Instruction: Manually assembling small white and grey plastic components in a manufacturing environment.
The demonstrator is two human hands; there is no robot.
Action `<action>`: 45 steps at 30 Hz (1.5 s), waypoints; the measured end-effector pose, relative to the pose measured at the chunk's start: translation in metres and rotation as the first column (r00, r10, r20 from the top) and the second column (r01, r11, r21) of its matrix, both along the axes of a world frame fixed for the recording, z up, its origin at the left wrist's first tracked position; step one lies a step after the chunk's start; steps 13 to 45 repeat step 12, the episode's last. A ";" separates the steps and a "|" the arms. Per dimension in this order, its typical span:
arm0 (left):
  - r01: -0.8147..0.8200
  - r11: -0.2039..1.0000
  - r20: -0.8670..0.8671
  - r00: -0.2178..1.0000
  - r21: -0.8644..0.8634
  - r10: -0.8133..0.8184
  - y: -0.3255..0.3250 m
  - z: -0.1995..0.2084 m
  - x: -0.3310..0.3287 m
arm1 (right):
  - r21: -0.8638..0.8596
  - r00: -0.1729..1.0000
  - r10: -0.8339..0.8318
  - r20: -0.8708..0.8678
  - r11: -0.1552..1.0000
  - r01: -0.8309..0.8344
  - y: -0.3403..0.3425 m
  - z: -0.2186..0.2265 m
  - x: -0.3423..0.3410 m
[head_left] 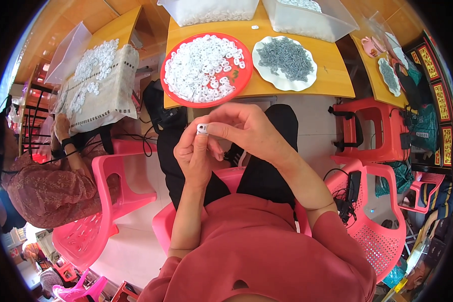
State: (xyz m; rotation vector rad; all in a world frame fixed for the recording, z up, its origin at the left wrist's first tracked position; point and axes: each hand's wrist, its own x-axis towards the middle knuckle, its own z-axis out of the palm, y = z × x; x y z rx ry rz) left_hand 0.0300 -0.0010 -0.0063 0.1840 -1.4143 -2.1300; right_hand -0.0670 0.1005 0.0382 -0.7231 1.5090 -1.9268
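Between the fingertips of my left hand is a small white plastic piece with a dark hole in it. My right hand pinches at the same piece from the right, thumb against its side; whether it also holds a tiny part is hidden. Both hands are above my lap, just short of the table edge. Beyond them on the table, a red round tray is heaped with similar white plastic pieces. Right of it stands a white wavy-edged plate full of small grey parts.
Clear plastic bins stand at the table's back. At the left, a co-worker sits by a cloth-covered table with white pieces. A pink chair with a black device and cables is on my right, near red stools.
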 end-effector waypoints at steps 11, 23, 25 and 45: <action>0.027 0.995 0.086 0.996 -0.100 -0.019 -0.010 -0.001 0.000 | 0.045 0.938 0.309 0.159 0.947 -0.319 0.003 -0.004 -0.009; 0.026 0.996 0.073 0.997 -0.082 -0.020 -0.008 0.000 0.000 | 0.042 0.936 0.316 0.155 0.945 -0.326 0.001 -0.004 -0.009; 0.026 0.996 0.073 0.997 -0.082 -0.020 -0.008 0.000 0.000 | 0.042 0.936 0.316 0.155 0.945 -0.326 0.001 -0.004 -0.009; 0.026 0.996 0.073 0.997 -0.082 -0.020 -0.008 0.000 0.000 | 0.042 0.936 0.316 0.155 0.945 -0.326 0.001 -0.004 -0.009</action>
